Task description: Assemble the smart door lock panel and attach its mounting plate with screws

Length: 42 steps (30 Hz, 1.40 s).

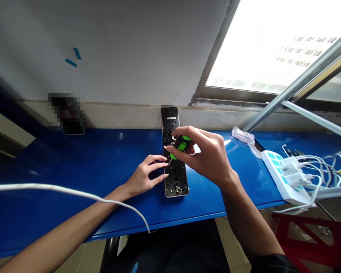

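A long black panel (175, 182) with screws, holes and small fittings lies lengthwise on the blue table. My right hand (208, 155) is closed around the black and green handle of a screwdriver (182, 145). Its thin shaft slants down and left to the panel's left half, where the exact tip contact is too small to make out. My left hand (146, 172) rests at the panel's left edge, fingers apart, fingertips touching it beside the screwdriver tip. Part of the panel's upper middle is hidden behind my right hand.
A white power strip (284, 178) with plugged-in chargers and tangled white cables sits on the blue table (102, 151) at right. Near the wall lies a small plastic packet (243, 135). A white cable (74, 191) crosses above my left forearm. A red stool (309, 235) stands below.
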Tool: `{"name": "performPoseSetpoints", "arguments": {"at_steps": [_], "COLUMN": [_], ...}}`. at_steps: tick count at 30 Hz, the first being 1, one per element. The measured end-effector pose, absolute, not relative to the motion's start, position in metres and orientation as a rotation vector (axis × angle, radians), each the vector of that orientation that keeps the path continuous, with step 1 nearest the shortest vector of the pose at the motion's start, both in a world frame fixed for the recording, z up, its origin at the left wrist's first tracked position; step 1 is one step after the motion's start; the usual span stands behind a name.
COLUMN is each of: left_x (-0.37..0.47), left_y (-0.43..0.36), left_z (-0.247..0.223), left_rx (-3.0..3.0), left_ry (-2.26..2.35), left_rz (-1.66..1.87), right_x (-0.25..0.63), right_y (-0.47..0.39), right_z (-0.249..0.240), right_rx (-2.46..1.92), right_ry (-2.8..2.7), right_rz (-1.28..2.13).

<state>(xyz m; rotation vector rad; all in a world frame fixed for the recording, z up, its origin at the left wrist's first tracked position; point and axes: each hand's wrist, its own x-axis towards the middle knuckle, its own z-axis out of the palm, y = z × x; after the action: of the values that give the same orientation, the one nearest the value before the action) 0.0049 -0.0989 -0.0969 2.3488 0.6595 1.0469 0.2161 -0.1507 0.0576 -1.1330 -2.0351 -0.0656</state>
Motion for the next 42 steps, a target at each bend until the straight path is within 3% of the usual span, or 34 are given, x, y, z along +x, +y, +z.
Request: {"name": "performPoseSetpoints", "arguments": {"at_steps": [10,16,23,29,42], "left_x": [0.005,0.008,0.01,0.009,0.01], "left_y": [-0.099,-0.101,-0.101,-0.101,-0.102], "left_z": [-0.095,-0.093,-0.09,-0.09,-0.094], "left_rx": [2.353,2.282,2.143,2.133,2.033], "left_ry": [0.651,0.743,0.777,0.792,0.858], "left_rz": [1.07,1.045,0.95,0.949,0.865], "right_x": [0.221,0.223,0.223,0.227,0.241], "right_y": [-0.155,-0.158,-0.159,-0.149,-0.142], "right_z": [0.068,0.074,0.082,0.076,0.083], "right_rx": [-1.048,-1.165,-1.007,-0.951,-0.952], "right_ry": [-2.25,-2.295,-2.441,-2.378,-2.48], "right_rz": [0.111,-0.043,0.26,0.068,0.159]}}
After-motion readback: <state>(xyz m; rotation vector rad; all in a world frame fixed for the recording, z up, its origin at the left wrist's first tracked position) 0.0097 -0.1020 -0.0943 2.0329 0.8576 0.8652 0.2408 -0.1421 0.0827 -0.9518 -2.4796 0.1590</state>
